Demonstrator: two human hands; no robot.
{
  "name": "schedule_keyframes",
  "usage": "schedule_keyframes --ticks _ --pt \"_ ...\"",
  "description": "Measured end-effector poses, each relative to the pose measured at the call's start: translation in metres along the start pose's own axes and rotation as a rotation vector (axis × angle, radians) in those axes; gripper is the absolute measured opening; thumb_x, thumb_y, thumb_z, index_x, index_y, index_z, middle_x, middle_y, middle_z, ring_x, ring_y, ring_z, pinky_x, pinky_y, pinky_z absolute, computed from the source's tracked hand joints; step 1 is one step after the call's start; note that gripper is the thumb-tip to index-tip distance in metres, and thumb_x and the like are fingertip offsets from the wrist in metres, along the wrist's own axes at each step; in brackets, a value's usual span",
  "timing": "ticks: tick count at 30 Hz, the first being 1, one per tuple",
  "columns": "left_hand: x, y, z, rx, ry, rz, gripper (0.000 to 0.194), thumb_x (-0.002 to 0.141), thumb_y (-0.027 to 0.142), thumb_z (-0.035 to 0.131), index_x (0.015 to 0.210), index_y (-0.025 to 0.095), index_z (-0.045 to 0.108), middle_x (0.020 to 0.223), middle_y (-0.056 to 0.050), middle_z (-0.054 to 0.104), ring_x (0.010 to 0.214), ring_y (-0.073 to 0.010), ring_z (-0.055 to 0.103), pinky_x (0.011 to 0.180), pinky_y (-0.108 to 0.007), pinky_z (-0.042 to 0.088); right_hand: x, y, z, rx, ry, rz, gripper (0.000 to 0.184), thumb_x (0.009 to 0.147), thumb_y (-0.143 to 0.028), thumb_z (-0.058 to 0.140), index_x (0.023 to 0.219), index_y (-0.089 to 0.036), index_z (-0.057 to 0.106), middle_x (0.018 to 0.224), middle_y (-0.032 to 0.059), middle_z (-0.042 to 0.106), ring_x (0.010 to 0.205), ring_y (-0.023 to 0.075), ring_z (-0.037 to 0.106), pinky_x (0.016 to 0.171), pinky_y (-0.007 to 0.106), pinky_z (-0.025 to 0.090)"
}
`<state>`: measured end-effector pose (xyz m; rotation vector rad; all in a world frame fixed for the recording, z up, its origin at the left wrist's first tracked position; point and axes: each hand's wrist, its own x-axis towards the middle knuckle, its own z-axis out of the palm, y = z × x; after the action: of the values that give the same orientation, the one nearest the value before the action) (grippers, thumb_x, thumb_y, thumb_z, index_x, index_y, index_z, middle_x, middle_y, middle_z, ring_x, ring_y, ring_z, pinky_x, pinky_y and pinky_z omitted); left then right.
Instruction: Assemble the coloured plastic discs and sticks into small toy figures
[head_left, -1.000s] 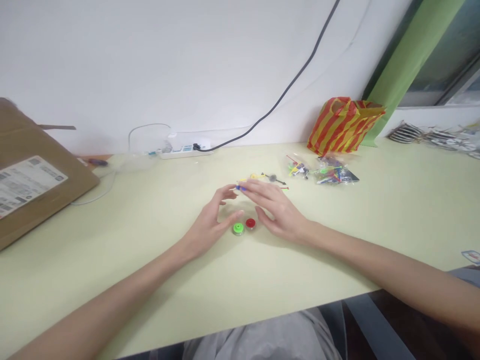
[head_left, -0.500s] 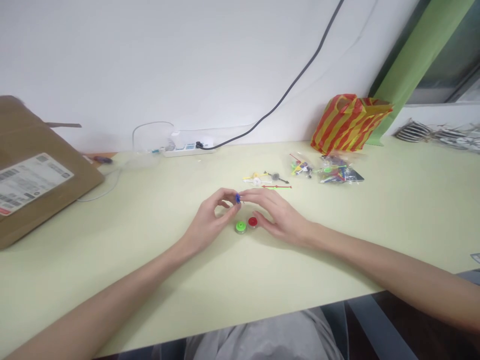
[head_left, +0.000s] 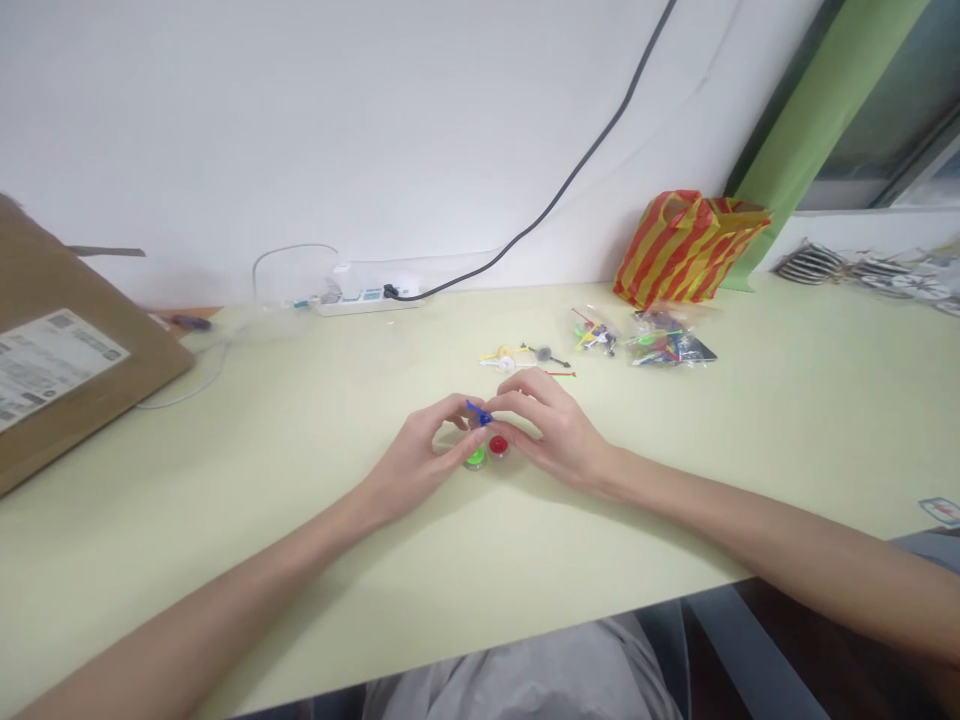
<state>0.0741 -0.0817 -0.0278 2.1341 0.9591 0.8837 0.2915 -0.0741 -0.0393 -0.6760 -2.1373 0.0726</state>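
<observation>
Between my fingertips is a small blue plastic piece with a thin pointed arm [head_left: 480,413]. My left hand [head_left: 420,450] pinches it from the left, thumb below and fingers above. From the right, the thumb and fingers of my right hand [head_left: 551,432] close on the same blue piece. Just below it on the table stand a green-topped round disc with a clear base [head_left: 475,457] and a similar red-topped disc [head_left: 498,445]. My left thumb partly covers the green one. The red one lies close under my right thumb.
Beyond my hands lie yellow, white and black arrow spinners [head_left: 505,362] and a red arrow [head_left: 561,373]. Two clear bags of coloured parts [head_left: 592,332] sit further right, before a striped bag [head_left: 686,250]. A cardboard box [head_left: 82,340] stands left; a power strip [head_left: 364,300] is by the wall.
The blue piece has turned and come slightly lower, so its thin arm now shows. My right thumb has moved up from beside the red disc to the blue piece. The view has shifted slightly.
</observation>
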Motion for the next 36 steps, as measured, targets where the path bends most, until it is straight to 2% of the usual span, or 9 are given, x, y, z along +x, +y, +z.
schedule_keyframes --ticks 3,9,17,21,28,33,36 --pt "0.000 0.000 -0.001 -0.005 -0.016 0.009 0.021 0.102 0.037 0.057 0.114 0.022 0.065 0.103 -0.003 0.073 0.094 -0.0171 0.067 0.083 -0.028 0.053 0.000 0.001 0.001 -0.002 -0.044 -0.021 0.009 0.103 -0.022 0.053 0.103 -0.021 0.062 0.104 0.0112 0.066 0.096 0.0229 0.061 0.085 0.039 0.051" --pt "0.001 -0.002 -0.002 -0.003 -0.027 0.019 0.019 0.103 0.036 0.056 0.110 0.021 0.066 0.103 -0.002 0.073 0.093 -0.0165 0.065 0.085 -0.028 0.051 -0.003 0.001 0.003 0.071 -0.109 -0.044 0.014 0.102 -0.015 0.048 0.108 -0.020 0.060 0.099 0.0083 0.063 0.089 0.0197 0.059 0.081 0.034 0.049" --pt "0.001 0.000 -0.003 0.062 0.035 -0.001 0.022 0.100 0.040 0.059 0.108 0.022 0.070 0.095 -0.002 0.074 0.085 -0.0174 0.067 0.077 -0.029 0.052 0.000 -0.009 0.001 0.079 -0.143 0.081 0.013 0.105 -0.018 0.045 0.107 -0.021 0.057 0.099 0.0073 0.060 0.088 0.0199 0.057 0.080 0.033 0.048" --pt "0.000 0.001 -0.003 0.048 0.057 0.015 0.020 0.099 0.038 0.061 0.107 0.023 0.070 0.096 -0.002 0.074 0.090 -0.0181 0.068 0.079 -0.029 0.053 0.002 -0.012 -0.001 0.065 -0.177 0.109 0.014 0.107 -0.019 0.041 0.103 -0.021 0.054 0.096 0.0065 0.062 0.089 0.0206 0.057 0.083 0.035 0.047" --pt "0.000 -0.002 -0.002 0.154 0.054 0.059 0.016 0.099 0.031 0.059 0.111 0.022 0.067 0.095 -0.001 0.072 0.085 -0.0150 0.064 0.081 -0.027 0.051 0.003 -0.007 -0.004 -0.007 -0.250 0.024 0.021 0.101 -0.012 0.037 0.107 -0.019 0.055 0.093 0.0070 0.061 0.086 0.0225 0.053 0.080 0.036 0.041" --pt "0.001 -0.001 -0.003 0.161 -0.083 0.060 0.019 0.100 0.035 0.056 0.106 0.021 0.066 0.093 -0.002 0.071 0.082 -0.0158 0.064 0.078 -0.027 0.051 0.003 -0.005 -0.009 0.025 -0.342 0.014 0.028 0.092 -0.006 0.044 0.112 -0.020 0.056 0.092 0.0060 0.062 0.086 0.0227 0.054 0.080 0.035 0.038" --pt "0.001 0.002 -0.004 0.156 -0.150 0.058 0.020 0.101 0.036 0.055 0.105 0.020 0.067 0.093 -0.002 0.071 0.081 -0.0157 0.063 0.075 -0.026 0.050 0.004 -0.005 -0.013 0.123 -0.412 0.036 0.026 0.094 -0.006 0.043 0.111 -0.020 0.056 0.094 0.0064 0.064 0.089 0.0224 0.056 0.083 0.036 0.041"
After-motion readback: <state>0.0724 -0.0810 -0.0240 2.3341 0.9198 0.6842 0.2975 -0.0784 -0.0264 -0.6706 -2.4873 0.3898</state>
